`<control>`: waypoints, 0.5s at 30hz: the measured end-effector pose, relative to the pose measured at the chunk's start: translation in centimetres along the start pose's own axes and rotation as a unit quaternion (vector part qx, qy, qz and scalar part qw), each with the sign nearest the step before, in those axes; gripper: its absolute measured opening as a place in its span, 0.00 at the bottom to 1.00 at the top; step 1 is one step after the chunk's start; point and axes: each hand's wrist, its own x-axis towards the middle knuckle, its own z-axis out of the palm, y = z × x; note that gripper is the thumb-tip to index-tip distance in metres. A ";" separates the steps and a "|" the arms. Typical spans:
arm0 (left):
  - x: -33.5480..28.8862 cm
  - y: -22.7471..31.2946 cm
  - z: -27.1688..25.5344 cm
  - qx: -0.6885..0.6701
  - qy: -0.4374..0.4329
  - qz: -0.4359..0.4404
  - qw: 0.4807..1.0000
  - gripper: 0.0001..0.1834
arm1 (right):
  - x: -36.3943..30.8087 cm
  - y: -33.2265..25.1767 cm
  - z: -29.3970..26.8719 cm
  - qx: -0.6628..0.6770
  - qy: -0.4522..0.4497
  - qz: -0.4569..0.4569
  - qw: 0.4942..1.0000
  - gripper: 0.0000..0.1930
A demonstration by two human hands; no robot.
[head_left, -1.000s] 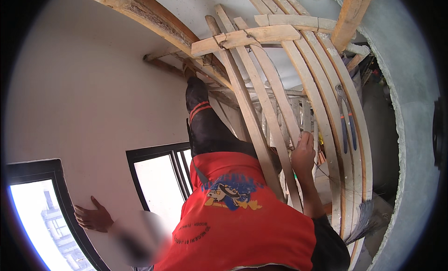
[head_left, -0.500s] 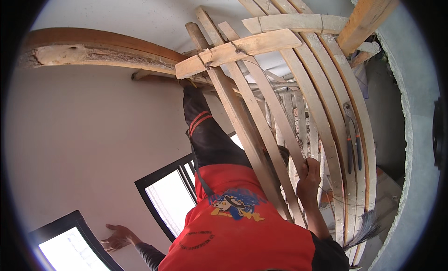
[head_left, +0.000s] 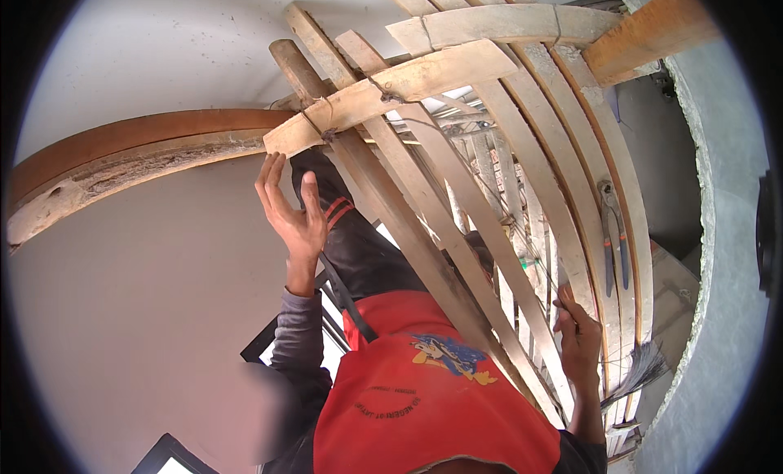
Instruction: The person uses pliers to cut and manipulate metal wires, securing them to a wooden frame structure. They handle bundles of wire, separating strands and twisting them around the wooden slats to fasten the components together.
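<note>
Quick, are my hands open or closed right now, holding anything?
Left hand: open, empty, near one end of the wooden crosspiece.
Right hand: closed, apparently pinching a thin wire.

The room is softly bright, a low window [head_left: 174, 461] glares white, the wooden beam [head_left: 147, 148] looks bent, corners are black, and one lower-left patch is blurred.

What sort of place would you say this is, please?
Probably an indoor building site: tied planks, pliers lying on them, and what looks like a wire bundle suggest it.
</note>
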 end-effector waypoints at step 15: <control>-6.4 -6.8 8.4 -0.529 0.083 -0.602 0.593 0.17 | -3.1 -5.7 -4.8 0.291 -0.173 0.277 0.899 0.18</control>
